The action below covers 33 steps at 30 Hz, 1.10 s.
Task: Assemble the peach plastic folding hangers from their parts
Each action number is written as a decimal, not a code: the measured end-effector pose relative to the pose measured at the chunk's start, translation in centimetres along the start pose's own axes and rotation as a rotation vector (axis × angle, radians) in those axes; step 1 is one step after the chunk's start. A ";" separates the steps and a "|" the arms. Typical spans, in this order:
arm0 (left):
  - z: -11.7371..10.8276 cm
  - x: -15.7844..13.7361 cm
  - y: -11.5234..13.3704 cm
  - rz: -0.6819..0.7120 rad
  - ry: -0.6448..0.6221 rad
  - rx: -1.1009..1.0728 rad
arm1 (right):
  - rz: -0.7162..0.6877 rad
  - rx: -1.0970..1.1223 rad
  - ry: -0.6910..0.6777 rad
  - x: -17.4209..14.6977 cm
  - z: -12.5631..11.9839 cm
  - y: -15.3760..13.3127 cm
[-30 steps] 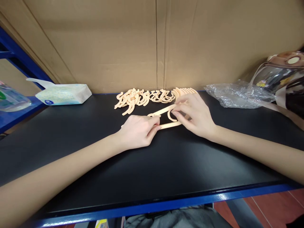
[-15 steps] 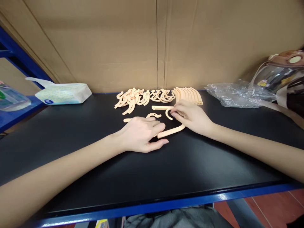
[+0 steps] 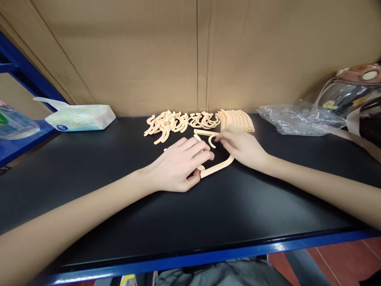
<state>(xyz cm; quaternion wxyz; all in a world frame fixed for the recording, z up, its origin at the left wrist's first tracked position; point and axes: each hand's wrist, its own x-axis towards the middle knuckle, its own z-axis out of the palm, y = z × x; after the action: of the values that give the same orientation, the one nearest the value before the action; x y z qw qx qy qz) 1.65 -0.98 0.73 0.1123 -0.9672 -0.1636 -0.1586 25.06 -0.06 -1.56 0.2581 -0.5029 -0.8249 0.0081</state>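
A peach plastic clothes hanger [image 3: 218, 167] lies on the black tabletop, its long bent arm toward me and its curved hook [image 3: 212, 142] behind. My right hand [image 3: 242, 147] is closed on the hanger's right part, thumb and fingertips pinched beside the hook. Over the hanger's left end, my left hand [image 3: 181, 165] bends its fingers round a peach curved piece [image 3: 201, 168], thumb pressed against the near arm's end. The palm hides most of that piece. A straight peach bar [image 3: 205, 132] extends left from behind the right fingers.
At the back lie a heap of peach curved pieces [image 3: 165, 124], several hook pieces [image 3: 204, 120] and a row of bent arms [image 3: 236, 119]. A tissue pack [image 3: 80, 117] rests left. Crumpled clear plastic [image 3: 300, 119] and a bottle [image 3: 345, 95] are right. Cardboard [image 3: 133, 59] stands behind.
My left hand has shifted slightly right and its thumb has drawn in against the hanger's end. The curved piece has moved from behind the hand to beneath its fingers. My right hand barely moves.
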 end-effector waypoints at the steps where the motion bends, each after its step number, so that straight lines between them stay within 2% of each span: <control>1: 0.0 0.0 0.0 0.000 -0.007 0.011 | 0.002 -0.004 0.002 0.0 0.0 0.0; 10: 0.0 0.1 -0.2 0.035 -0.077 0.021 | 0.034 -0.026 -0.021 0.0 0.0 0.0; 18: 0.1 0.1 -0.3 0.043 -0.064 0.020 | 0.028 -0.020 -0.011 0.1 0.1 0.2; 25: 0.1 0.2 0.0 -0.042 -0.082 -0.134 | 0.032 -0.024 -0.010 0.1 0.1 0.0; 33: 0.1 0.1 0.0 -0.010 -0.074 -0.159 | 0.021 -0.017 -0.014 0.0 -0.1 -0.2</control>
<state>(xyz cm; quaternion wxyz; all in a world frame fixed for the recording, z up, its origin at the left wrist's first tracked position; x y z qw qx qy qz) 1.79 -0.89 0.70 0.0284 -0.9774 -0.1592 -0.1357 24.92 -0.17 -1.45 0.2477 -0.5137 -0.8214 0.0074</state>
